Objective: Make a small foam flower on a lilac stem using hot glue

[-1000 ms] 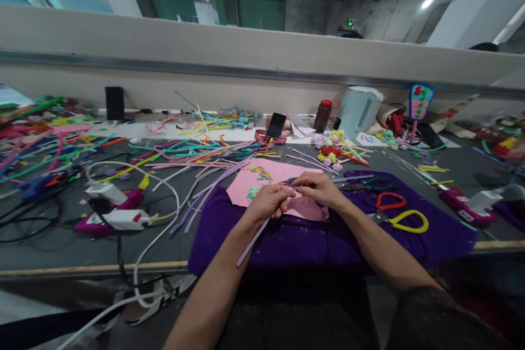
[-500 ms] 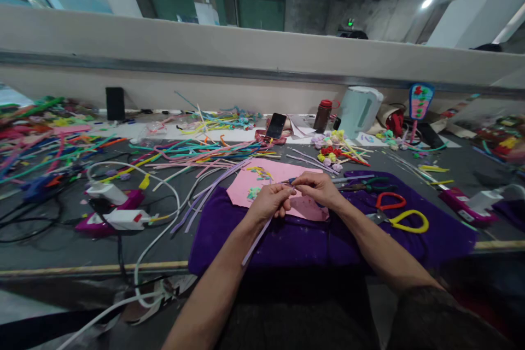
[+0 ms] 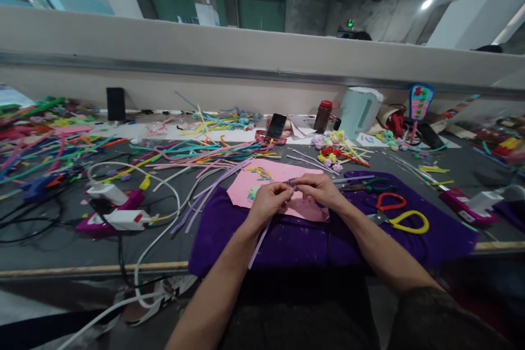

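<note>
From the head camera, the left hand [image 3: 270,200] and right hand [image 3: 318,188] meet fingertip to fingertip over the pink sheet [image 3: 275,186], both pinching the top of a lilac strip [image 3: 258,243], seemingly to roll it; its tail hangs over the purple cloth [image 3: 295,240]. Against half a second ago, the strip's free tail sits slightly further right and looks shorter; the hands match.

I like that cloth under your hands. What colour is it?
The cloth is dark purple. The head view shows it spread under both hands, with a pink sheet on it.
</note>
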Demonstrator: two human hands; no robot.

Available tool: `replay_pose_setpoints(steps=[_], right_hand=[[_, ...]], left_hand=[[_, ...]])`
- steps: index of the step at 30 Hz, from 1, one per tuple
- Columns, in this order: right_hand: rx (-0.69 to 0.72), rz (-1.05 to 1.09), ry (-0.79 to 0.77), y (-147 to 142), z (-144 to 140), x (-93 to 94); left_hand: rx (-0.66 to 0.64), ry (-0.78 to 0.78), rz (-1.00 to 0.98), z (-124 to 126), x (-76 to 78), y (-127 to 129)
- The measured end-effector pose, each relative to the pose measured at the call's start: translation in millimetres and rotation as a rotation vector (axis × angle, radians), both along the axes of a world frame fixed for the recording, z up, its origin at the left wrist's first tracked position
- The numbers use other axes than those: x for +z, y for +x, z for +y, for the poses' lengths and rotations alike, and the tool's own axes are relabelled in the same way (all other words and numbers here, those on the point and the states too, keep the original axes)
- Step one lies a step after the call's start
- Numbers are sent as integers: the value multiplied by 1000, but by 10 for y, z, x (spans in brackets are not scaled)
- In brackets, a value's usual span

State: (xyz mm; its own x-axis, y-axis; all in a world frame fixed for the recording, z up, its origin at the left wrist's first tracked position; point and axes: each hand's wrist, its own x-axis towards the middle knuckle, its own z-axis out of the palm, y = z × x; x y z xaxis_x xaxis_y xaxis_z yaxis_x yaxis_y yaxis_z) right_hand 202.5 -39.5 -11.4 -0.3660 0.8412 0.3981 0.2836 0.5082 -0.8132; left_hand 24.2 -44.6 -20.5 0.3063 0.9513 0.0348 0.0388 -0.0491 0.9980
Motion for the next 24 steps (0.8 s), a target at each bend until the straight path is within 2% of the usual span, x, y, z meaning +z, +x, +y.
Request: replay_pose_setpoints(steps=[4, 9, 13, 24], right_hand=[[-33, 153, -166, 86, 0, 65], [-54, 150, -214, 87, 7, 69], [22, 126, -205, 19, 2, 32], [62, 67, -34, 17, 3, 37]], left_hand=[[25, -94, -70, 4, 2, -1], [30, -143, -67, -12, 34, 0], [16, -149, -64, -25, 57, -6], [-43, -230, -97, -28, 62, -1]])
